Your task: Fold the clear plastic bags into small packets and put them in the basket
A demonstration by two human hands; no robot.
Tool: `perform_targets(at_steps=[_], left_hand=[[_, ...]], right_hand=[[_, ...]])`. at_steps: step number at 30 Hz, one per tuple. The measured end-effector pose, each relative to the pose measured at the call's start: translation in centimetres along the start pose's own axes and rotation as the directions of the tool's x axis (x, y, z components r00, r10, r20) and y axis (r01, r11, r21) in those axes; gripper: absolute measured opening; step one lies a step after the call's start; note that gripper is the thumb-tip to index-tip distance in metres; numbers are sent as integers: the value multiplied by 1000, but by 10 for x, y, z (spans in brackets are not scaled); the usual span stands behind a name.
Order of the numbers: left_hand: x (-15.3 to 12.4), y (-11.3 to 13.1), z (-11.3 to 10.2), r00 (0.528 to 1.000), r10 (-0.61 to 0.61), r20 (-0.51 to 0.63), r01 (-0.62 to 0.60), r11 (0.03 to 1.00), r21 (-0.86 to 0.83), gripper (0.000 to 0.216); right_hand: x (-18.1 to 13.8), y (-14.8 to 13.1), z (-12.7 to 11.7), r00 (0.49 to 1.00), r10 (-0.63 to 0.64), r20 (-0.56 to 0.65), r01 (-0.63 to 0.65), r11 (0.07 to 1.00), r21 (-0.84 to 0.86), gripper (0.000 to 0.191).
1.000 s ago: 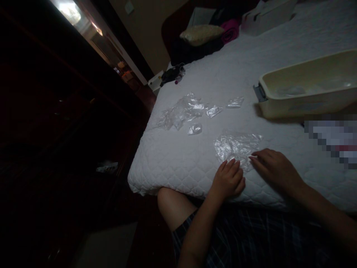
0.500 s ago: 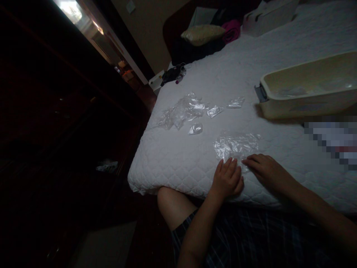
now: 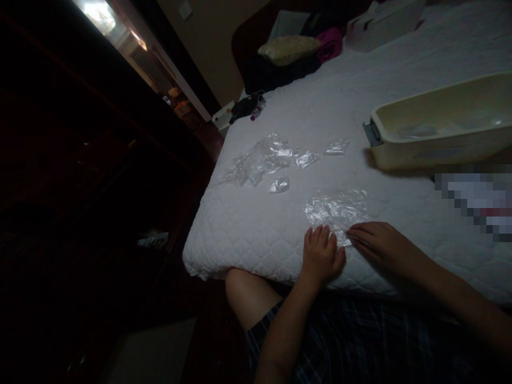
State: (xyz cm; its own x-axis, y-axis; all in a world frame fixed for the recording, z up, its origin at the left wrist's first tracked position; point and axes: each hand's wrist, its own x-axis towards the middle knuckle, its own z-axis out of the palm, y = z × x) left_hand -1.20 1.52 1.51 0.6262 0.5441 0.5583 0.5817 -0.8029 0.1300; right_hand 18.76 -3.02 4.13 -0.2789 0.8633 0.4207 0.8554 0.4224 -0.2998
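Observation:
A clear plastic bag (image 3: 335, 207) lies spread flat on the white quilted bed cover (image 3: 248, 229), close to its front edge. My left hand (image 3: 321, 253) rests on the bag's near left part, fingers stretched out and slightly apart. At the near right corner, my right hand (image 3: 380, 242) pinches the bag's edge between thumb and fingers. Beyond them are a folded clear bag (image 3: 279, 185), a second folded bag (image 3: 307, 159) and a third (image 3: 336, 147). A loose heap of crumpled clear bags (image 3: 260, 160) lies to their left.
On the right stands a long cream plastic bin (image 3: 436, 152) with a grey latch, some clear plastic inside. A blurred-out item (image 3: 480, 200) lies before it. At the back are a white box (image 3: 384, 26), a pillow (image 3: 290, 49) and a pink roll (image 3: 330, 45). A dark cabinet fills the left.
My left hand has shifted slightly left and toward me, flattening the bag. My right hand's fingers have drawn together on the bag's near edge.

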Motion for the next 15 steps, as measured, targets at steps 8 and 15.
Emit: perform_targets(at_steps=[8,15], left_hand=[[-2,-2,0,999,44,-22,-44,999,-24,40],[-6,-5,3,998,52,-29,-54,996,-75,37]], right_hand=[[-10,12,10,999,-3,-37,3,1000,4,34],[-3,15,-2,994,64,-85,-54,992,117,28]])
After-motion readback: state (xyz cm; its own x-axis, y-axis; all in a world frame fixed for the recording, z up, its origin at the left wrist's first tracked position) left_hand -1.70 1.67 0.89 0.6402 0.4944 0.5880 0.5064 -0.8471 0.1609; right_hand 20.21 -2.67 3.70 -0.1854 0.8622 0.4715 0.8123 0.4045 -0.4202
